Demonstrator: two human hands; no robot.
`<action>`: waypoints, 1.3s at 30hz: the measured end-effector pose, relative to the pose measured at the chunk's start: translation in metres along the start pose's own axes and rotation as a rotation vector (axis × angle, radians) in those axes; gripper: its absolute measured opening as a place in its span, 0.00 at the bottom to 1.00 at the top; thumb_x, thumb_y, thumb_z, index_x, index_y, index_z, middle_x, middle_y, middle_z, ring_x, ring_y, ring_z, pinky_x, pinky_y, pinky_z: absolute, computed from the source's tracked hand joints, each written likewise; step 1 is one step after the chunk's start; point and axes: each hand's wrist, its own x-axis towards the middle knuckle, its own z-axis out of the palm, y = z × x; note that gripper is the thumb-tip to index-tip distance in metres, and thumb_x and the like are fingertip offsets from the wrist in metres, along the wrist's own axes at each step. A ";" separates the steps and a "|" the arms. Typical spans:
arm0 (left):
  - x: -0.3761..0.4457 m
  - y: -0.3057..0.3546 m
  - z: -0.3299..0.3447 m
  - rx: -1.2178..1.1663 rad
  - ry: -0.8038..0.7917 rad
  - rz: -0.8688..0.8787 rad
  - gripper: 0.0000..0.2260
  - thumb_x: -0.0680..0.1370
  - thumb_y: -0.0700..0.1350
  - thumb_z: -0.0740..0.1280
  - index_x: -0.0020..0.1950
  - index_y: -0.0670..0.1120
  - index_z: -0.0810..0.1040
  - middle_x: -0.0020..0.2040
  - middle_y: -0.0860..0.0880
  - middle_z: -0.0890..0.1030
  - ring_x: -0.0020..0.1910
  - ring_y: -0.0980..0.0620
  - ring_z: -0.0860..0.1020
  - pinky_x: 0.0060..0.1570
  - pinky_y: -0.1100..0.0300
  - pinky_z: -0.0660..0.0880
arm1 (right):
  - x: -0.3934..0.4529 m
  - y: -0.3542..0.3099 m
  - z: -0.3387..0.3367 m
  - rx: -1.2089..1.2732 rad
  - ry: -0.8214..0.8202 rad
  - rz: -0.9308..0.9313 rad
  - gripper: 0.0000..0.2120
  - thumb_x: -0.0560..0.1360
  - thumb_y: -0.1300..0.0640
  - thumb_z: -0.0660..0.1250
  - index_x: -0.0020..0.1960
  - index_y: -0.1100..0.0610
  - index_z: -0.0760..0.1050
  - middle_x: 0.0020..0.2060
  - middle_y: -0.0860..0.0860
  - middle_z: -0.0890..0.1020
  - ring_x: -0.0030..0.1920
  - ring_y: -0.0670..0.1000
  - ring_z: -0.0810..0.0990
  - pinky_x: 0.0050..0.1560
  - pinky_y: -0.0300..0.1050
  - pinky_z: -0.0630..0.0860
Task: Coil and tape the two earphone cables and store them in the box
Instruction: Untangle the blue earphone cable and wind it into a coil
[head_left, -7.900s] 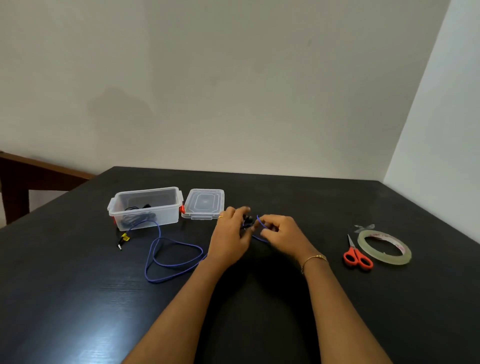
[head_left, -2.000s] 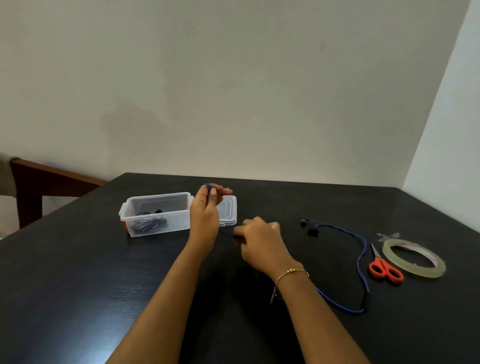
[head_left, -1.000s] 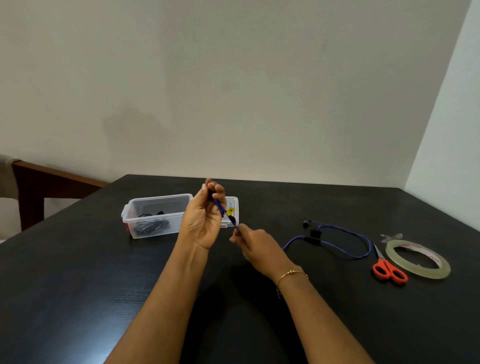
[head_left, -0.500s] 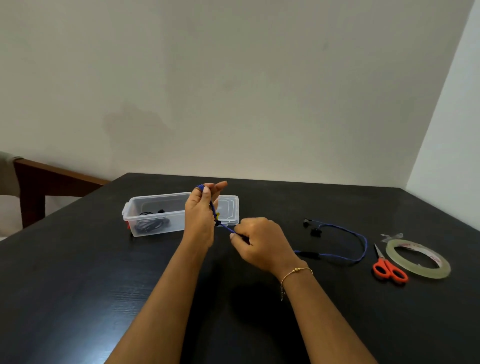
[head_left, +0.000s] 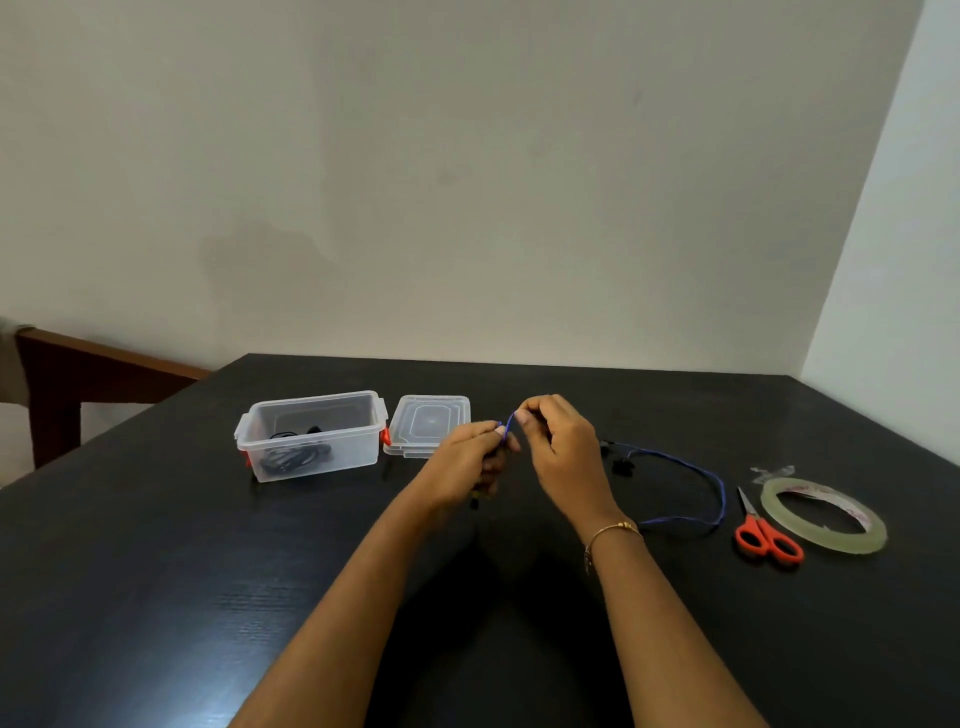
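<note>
A: Hands, please.

B: Left hand (head_left: 470, 457) raised above the dark counter (head_left: 156, 597), fingers curled round a small bundle of the blue earphone cable (head_left: 691, 470). Right hand (head_left: 558, 441) just beside it, fingers pinching a short blue loop of the same cable between the two hands.

A: And the loose run?

B: It passes behind the right wrist and lies on the counter to the right, curving out and back. Black earbuds (head_left: 621, 460) at its far end, near the right hand. A gold bracelet (head_left: 613, 531) on the right wrist.

A: The box?

B: Clear plastic box (head_left: 311, 436), open, left of the hands. A dark coiled cable (head_left: 291, 457) lies inside, at the bottom. The lid (head_left: 428, 426) lies flat on the counter, just beside the box's right end.

A: Tools?

B: Orange-handled scissors (head_left: 766, 535) right of the blue cable; the roll of clear tape (head_left: 823, 514) just beside them, farther right. A wooden rail (head_left: 104, 364) beyond the counter's left edge.
</note>
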 end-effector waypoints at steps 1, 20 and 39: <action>0.000 0.000 -0.001 -0.034 0.004 -0.012 0.16 0.82 0.42 0.50 0.39 0.44 0.72 0.27 0.50 0.63 0.26 0.56 0.62 0.29 0.64 0.64 | 0.000 0.002 0.000 -0.014 0.005 -0.003 0.08 0.78 0.60 0.60 0.47 0.62 0.76 0.41 0.54 0.77 0.39 0.47 0.73 0.38 0.33 0.68; 0.012 0.002 -0.027 -0.973 0.251 0.238 0.15 0.82 0.43 0.51 0.39 0.44 0.71 0.28 0.51 0.74 0.29 0.56 0.75 0.43 0.63 0.80 | -0.014 -0.025 0.025 -0.183 -0.580 -0.057 0.10 0.77 0.52 0.61 0.51 0.55 0.79 0.49 0.55 0.82 0.50 0.54 0.79 0.46 0.45 0.73; 0.002 -0.002 -0.016 0.229 -0.003 -0.190 0.16 0.82 0.48 0.51 0.39 0.44 0.71 0.31 0.48 0.69 0.25 0.56 0.65 0.28 0.65 0.66 | -0.003 -0.007 -0.006 -0.353 -0.288 -0.152 0.15 0.79 0.55 0.57 0.65 0.54 0.71 0.53 0.53 0.78 0.53 0.53 0.76 0.54 0.49 0.69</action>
